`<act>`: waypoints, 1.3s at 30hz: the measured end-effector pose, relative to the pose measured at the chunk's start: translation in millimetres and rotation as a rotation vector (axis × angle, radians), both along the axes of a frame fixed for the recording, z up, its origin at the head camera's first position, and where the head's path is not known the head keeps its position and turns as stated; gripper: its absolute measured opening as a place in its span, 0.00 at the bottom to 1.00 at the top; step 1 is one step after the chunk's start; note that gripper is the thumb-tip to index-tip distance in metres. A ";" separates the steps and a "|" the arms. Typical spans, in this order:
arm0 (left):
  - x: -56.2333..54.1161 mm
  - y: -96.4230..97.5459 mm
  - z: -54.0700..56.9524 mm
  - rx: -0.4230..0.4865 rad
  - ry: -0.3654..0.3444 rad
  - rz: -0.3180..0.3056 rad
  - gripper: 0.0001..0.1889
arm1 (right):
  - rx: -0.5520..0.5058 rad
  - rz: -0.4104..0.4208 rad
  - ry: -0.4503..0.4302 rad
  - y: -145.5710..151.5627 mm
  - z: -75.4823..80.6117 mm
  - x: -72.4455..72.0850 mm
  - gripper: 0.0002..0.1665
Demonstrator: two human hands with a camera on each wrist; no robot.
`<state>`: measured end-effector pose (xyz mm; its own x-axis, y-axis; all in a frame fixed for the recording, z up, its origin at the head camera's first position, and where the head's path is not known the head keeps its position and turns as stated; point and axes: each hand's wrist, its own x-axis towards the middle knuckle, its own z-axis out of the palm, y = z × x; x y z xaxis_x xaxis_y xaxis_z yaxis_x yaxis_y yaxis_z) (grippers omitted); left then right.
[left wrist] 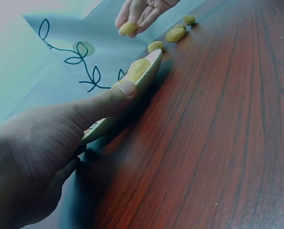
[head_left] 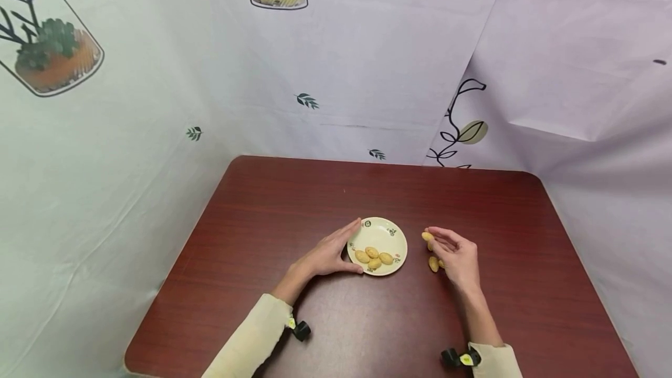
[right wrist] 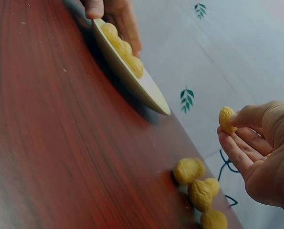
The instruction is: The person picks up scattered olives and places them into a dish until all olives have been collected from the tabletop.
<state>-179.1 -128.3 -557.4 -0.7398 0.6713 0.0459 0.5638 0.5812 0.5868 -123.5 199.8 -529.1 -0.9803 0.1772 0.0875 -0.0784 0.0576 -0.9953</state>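
Observation:
My left hand [head_left: 328,254] grips the left side of a small cream plate [head_left: 377,231] with a floral rim, thumb at the near edge and fingers round the far edge. Several yellow, wrinkled oval pieces [head_left: 372,252] lie together on the plate's near half. To the right, my right hand [head_left: 458,256] pinches another yellow oval piece [right wrist: 226,120] between thumb and fingertips, held above the table. Beneath it, several more loose yellow pieces [right wrist: 199,194] lie in a cluster on the tabletop, partly hidden by the hand in the head view.
The dark red wooden table [head_left: 294,191] has rounded corners. Pale fabric [head_left: 367,74] printed with plants surrounds its back and sides. A small black camera [head_left: 301,330] sits on the left wrist and another camera [head_left: 450,357] on the right.

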 end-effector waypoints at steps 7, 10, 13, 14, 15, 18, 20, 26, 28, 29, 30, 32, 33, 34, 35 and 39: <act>1.0 -0.5 2.3 0.005 0.004 0.002 0.62 | 0.015 0.053 0.054 -13.9 -4.3 -2.8 0.17; 1.3 -0.6 1.4 0.005 0.009 0.004 0.62 | 0.024 0.076 0.072 -19.5 -5.9 -4.2 0.16; 1.4 -0.6 0.8 0.004 0.009 0.006 0.62 | 0.036 0.097 0.092 -24.8 -8.7 -6.0 0.15; 1.3 -0.6 0.8 0.003 0.008 0.005 0.62 | 0.044 0.102 0.096 -26.6 -9.7 -6.4 0.15; 1.3 -0.7 0.7 0.001 0.006 0.006 0.62 | 0.054 0.104 0.097 -28.3 -10.8 -6.9 0.15; 0.9 -0.6 0.7 -0.005 -0.003 0.008 0.63 | 0.076 0.110 0.091 -33.7 -13.7 -7.9 0.14; 0.7 -0.7 0.3 -0.006 -0.001 0.008 0.63 | 0.090 0.116 0.088 -37.5 -15.0 -8.3 0.14; 0.4 -0.9 0.3 -0.004 -0.001 0.005 0.62 | 0.126 0.154 0.086 -49.4 -17.6 -9.0 0.13; 0.7 -0.9 0.4 -0.003 -0.003 0.004 0.62 | 0.132 0.164 0.074 -53.1 -19.1 -9.0 0.13; 0.9 -0.9 0.6 -0.002 -0.005 0.003 0.62 | 0.135 0.170 0.069 -54.9 -19.9 -9.1 0.13; 1.1 -1.0 0.7 0.000 -0.005 0.001 0.62 | 0.137 0.170 0.064 -56.7 -20.9 -9.1 0.13; 1.3 -1.0 0.7 0.006 -0.005 -0.001 0.62 | 0.144 0.166 0.055 -60.1 -22.2 -8.8 0.14; 1.5 -0.9 1.0 0.005 -0.006 0.000 0.63 | 0.152 0.162 0.057 -61.6 -22.9 -8.7 0.14; 1.5 -0.9 1.1 0.005 -0.006 0.000 0.63 | 0.158 0.158 0.061 -63.1 -23.5 -8.6 0.14; 1.5 -0.9 1.3 0.004 -0.008 0.000 0.63 | 0.165 0.153 0.069 -64.4 -24.4 -8.8 0.15; 1.3 -0.6 2.0 -0.001 -0.015 0.003 0.62 | 0.208 0.152 0.090 -68.8 -27.5 -10.4 0.15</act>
<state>-177.8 -128.9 -555.5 -0.7421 0.6694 0.0341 0.5536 0.5835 0.5942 -134.0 131.0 -556.6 -0.9809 -0.0026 0.1945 -0.1894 0.2411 -0.9518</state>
